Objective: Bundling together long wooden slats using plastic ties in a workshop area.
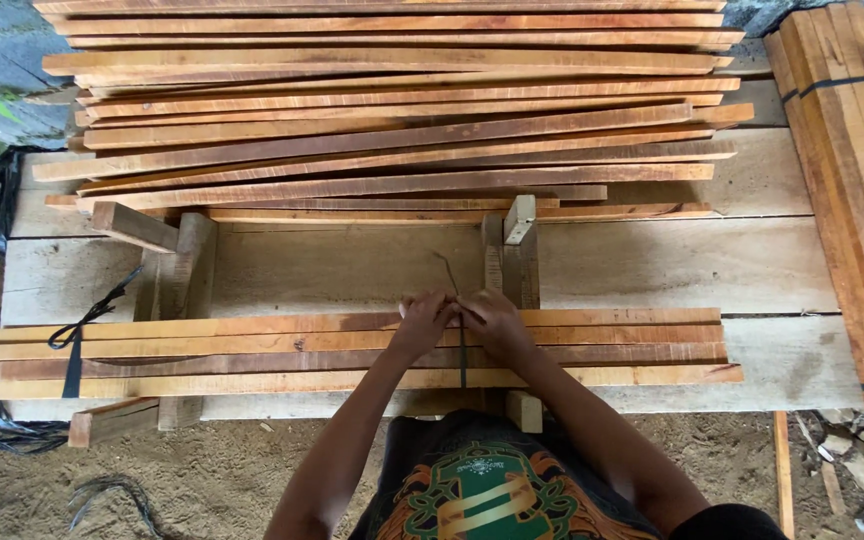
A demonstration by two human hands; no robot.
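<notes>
Pinching a dark strap (461,350) with both hands, left hand (420,318) and right hand (492,318) touching above it. Fingers closed on strap ends atop wooden slat bundle (252,355), lying lengthwise left-to-right across table (352,265).

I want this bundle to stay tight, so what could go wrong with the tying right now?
Both the left hand and right hand work the dark strap at the top edge of the bundle of long wooden slats; if it slips, the slats may spread. The slats overhang the plank workbench and could tip.
</notes>
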